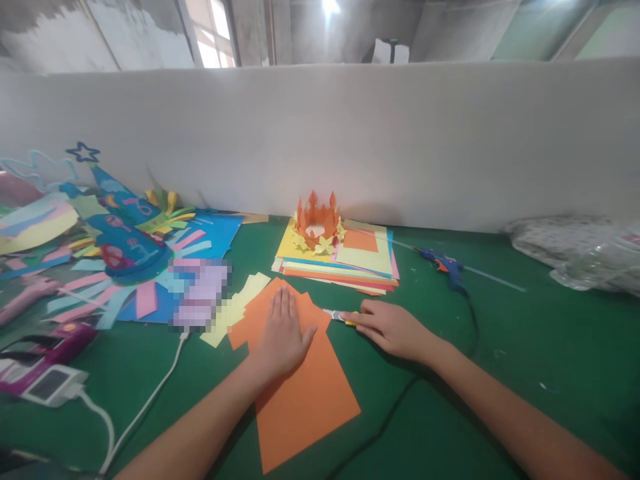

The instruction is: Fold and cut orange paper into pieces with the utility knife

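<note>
An orange paper sheet (300,393) lies on the green table (525,360) in front of me. My left hand (283,333) rests flat on its upper part, fingers stretched out and pressing it down. My right hand (393,328) is closed round a small utility knife (336,315) with a yellow body; its blade tip touches the sheet's right edge. Pale yellow paper strips (235,308) lie just left of the sheet.
A stack of coloured paper (365,263) with an orange paper crown (316,223) sits behind. A blue glue gun (447,268) with a black cord lies to the right, crumpled plastic (575,250) farther right. Paper crafts (125,247), a charger (47,383) and white cable at left.
</note>
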`<action>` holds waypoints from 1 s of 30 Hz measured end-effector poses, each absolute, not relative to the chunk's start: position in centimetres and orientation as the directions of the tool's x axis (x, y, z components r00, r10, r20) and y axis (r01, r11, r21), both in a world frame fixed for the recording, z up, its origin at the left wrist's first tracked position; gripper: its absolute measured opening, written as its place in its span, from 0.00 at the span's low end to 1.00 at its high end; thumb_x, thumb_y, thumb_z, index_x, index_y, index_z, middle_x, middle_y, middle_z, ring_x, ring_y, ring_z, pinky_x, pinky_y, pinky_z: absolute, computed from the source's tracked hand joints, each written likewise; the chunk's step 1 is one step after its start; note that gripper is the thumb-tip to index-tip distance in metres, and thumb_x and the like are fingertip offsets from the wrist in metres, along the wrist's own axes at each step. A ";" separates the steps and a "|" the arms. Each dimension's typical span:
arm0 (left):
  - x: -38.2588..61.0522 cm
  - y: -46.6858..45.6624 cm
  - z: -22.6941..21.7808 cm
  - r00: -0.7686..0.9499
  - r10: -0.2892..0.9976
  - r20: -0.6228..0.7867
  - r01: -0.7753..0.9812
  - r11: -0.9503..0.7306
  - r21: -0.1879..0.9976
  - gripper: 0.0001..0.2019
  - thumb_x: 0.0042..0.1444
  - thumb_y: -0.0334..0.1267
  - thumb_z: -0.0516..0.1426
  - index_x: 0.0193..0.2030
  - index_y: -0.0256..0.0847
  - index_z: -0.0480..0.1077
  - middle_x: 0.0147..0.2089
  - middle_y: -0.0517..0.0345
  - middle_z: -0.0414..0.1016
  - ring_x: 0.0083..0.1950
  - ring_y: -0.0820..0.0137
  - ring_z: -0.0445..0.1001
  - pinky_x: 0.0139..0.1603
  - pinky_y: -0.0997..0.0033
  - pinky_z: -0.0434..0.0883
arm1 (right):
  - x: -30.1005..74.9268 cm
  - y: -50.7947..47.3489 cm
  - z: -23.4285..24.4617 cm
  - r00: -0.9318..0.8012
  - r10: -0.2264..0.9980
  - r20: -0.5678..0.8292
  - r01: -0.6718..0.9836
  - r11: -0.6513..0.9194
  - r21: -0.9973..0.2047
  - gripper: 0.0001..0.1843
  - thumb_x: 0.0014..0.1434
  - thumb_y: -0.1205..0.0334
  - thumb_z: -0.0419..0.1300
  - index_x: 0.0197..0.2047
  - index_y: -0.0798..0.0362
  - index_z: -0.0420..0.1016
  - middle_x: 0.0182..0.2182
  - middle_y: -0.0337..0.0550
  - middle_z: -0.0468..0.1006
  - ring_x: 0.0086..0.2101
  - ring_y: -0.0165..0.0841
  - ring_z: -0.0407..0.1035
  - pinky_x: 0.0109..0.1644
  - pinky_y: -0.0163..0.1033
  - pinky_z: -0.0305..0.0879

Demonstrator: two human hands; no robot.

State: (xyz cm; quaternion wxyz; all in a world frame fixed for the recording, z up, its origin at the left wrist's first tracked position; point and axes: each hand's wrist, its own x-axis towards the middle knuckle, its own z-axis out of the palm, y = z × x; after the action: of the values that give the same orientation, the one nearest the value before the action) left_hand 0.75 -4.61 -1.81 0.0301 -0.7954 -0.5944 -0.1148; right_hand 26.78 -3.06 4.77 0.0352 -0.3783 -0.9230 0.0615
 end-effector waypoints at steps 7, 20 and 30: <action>0.8 -4.7 -1.7 0.271 0.938 0.216 0.954 -0.292 0.073 0.39 0.61 0.57 0.38 0.66 0.20 0.49 0.69 0.32 0.45 0.71 0.49 0.40 0.68 0.50 0.48 | 26.2 -2.0 4.7 -0.743 0.668 0.047 0.660 0.742 -0.116 0.21 0.67 0.57 0.44 0.61 0.43 0.64 0.31 0.44 0.68 0.30 0.32 0.62 0.31 0.34 0.52; 0.9 -4.8 -0.9 0.280 0.944 0.173 0.952 -0.297 0.081 0.40 0.62 0.56 0.38 0.66 0.17 0.49 0.69 0.29 0.42 0.70 0.47 0.41 0.67 0.50 0.49 | 26.0 -1.2 5.4 -0.753 0.658 0.025 0.651 0.749 -0.119 0.21 0.67 0.58 0.44 0.59 0.43 0.67 0.31 0.44 0.68 0.29 0.32 0.60 0.29 0.34 0.49; 0.8 -4.7 -1.6 0.284 0.930 0.233 0.943 -0.315 0.106 0.39 0.62 0.56 0.39 0.66 0.19 0.47 0.69 0.30 0.42 0.71 0.49 0.39 0.67 0.48 0.48 | 24.8 -0.3 4.6 -0.758 0.650 0.040 0.641 0.756 -0.134 0.21 0.68 0.58 0.43 0.60 0.44 0.66 0.32 0.43 0.67 0.30 0.32 0.60 0.31 0.34 0.50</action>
State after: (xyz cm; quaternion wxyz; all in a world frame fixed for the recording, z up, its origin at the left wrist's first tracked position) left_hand 0.78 -4.73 -1.61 0.0262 -0.8008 -0.5848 -0.1266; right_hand 24.80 -0.33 4.57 0.0423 -0.3450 -0.9360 0.0562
